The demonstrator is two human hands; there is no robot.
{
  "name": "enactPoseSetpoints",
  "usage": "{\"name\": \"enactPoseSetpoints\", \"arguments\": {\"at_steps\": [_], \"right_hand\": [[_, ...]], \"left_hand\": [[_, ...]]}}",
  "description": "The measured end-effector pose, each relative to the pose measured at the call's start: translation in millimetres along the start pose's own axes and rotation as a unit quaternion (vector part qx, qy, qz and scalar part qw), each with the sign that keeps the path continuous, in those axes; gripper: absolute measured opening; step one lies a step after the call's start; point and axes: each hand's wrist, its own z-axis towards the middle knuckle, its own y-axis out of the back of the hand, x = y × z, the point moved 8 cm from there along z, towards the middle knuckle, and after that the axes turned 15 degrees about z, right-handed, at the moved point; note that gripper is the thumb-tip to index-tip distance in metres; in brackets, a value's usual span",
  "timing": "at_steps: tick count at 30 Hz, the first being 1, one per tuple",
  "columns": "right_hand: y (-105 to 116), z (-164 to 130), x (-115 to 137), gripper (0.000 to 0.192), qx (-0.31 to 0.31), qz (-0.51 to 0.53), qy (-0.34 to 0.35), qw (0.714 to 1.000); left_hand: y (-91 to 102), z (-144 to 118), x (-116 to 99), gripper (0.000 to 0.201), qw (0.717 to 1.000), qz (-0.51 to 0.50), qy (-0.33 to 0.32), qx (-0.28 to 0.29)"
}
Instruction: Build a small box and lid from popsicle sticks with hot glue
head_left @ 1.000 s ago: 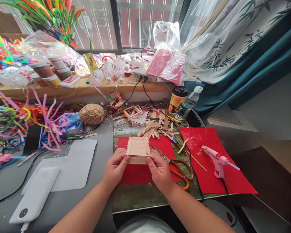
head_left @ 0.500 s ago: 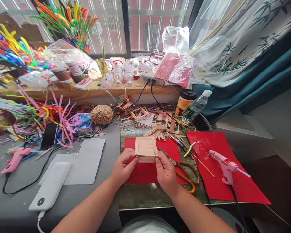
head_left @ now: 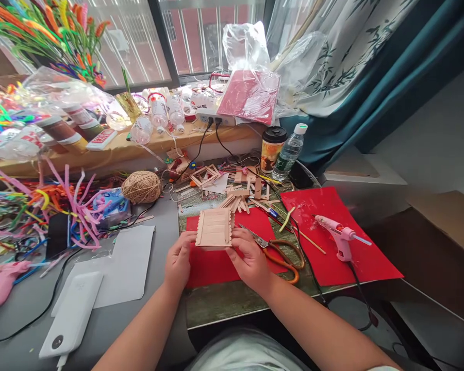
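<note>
The craft-stick panel I hold is pale bare wood, flat sticks laid side by side with a rounded-end stick running down each side edge. It is roughly square and tilts its face up toward me. It sits just above the red paper sheet, between my fingertips.

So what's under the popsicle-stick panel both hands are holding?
A red paper sheet lies below the stick panel, held by the left hand and right hand. What lies directly beneath the panel is hidden.
</note>
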Motion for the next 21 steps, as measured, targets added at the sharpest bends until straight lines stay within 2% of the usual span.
{"name": "enactPoseSetpoints", "arguments": {"at_steps": [3,5,9,12,14,16,18,21], "right_hand": [[-12.9,-3.7,6.1,0.023,0.086,-0.033,0.038,0.995],[-16.9,-6.3,5.4,0.026,0.107,-0.053,0.038,0.992],[-6.0,-8.1,0.3,0.041,0.039,-0.068,0.009,0.997],[1.9,-8.7,-2.7,0.027,-0.009,-0.057,-0.008,0.998],[1.2,-8.6,-6.0,0.017,-0.010,-0.035,-0.027,0.999],[-3.5,-8.5,-9.2,0.012,0.007,-0.011,-0.047,0.999],[-7.7,-8.8,-11.5,0.012,0.020,0.001,-0.061,0.998],[-7.7,-9.1,-13.7,0.018,0.012,0.008,-0.073,0.997]], "left_hand": [[-1.2,-2.9,24.2,0.041,0.993,-0.072,0.093,-0.019],[-1.7,-4.1,31.4,0.039,0.988,-0.094,0.118,-0.017],[-0.4,-1.7,21.9,0.034,0.992,-0.082,0.093,0.001],[-4.3,-0.5,8.5,0.027,0.997,-0.055,0.049,0.039],[-5.6,-1.5,5.8,0.026,0.997,-0.055,0.033,0.045],[-4.5,-3.4,11.2,0.028,0.995,-0.081,0.047,0.032],[-3.5,-5.3,19.7,0.027,0.991,-0.109,0.071,0.020],[-3.2,-6.3,23.2,0.021,0.990,-0.117,0.072,0.026]]}}
